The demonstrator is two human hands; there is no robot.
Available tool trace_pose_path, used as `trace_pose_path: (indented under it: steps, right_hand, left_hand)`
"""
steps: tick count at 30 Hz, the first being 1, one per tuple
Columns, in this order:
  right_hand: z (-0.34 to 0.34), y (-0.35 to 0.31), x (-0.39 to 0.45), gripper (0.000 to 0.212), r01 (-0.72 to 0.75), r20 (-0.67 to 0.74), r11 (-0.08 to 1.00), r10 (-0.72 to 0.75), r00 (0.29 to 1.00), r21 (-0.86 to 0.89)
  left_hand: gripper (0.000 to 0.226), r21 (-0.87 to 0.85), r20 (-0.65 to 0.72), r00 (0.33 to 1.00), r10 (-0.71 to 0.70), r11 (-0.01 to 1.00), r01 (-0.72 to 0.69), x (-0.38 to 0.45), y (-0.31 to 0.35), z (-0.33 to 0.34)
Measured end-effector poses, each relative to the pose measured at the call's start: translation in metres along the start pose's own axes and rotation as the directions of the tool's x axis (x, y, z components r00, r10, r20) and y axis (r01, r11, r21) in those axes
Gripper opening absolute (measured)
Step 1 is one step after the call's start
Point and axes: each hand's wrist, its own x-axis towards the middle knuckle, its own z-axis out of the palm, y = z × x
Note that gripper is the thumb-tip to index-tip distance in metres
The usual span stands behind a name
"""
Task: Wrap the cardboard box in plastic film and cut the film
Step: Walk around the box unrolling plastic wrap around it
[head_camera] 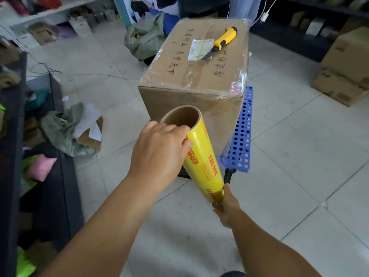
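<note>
Cardboard-cored yellow film roll [199, 152] held by both hands beside crinkly-wrapped cardboard box [191, 76].

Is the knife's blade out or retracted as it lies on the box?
Out. The knife lies flat on top of the cardboard box, its dark blade extending from the yellow handle over the white label.
</note>
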Motion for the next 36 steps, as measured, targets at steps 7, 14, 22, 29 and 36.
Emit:
trace_pose_path:
  steps: [7,14,22,29,36]
  right_hand:
    - [0.025,0.015,0.002,0.068,0.012,-0.054,0.995,-0.006,0.999,0.102]
    - [0.065,0.025,0.008,0.069,0.039,-0.123,0.977,-0.014,0.992,0.207]
    - [0.111,0.040,0.007,0.052,0.089,-0.175,0.925,-0.025,0.984,0.369]
    - [0.132,0.057,0.010,0.033,0.094,-0.163,0.889,-0.022,0.986,0.448]
    - [0.164,0.073,0.006,0.052,0.117,-0.193,0.845,-0.017,0.981,0.521]
  left_hand:
    - [0.030,-0.046,-0.017,0.998,0.055,0.997,-0.056,0.001,-0.036,0.003]
    - [0.033,-0.105,-0.039,0.991,0.128,0.986,-0.132,0.015,-0.082,0.010]
    - [0.022,-0.200,-0.021,0.951,0.309,0.930,-0.307,0.036,-0.134,0.009]
    - [0.016,-0.280,-0.021,0.927,0.375,0.888,-0.365,0.047,-0.158,0.009]
    - [0.013,-0.361,-0.098,0.859,0.502,0.787,-0.501,0.058,-0.184,0.011]
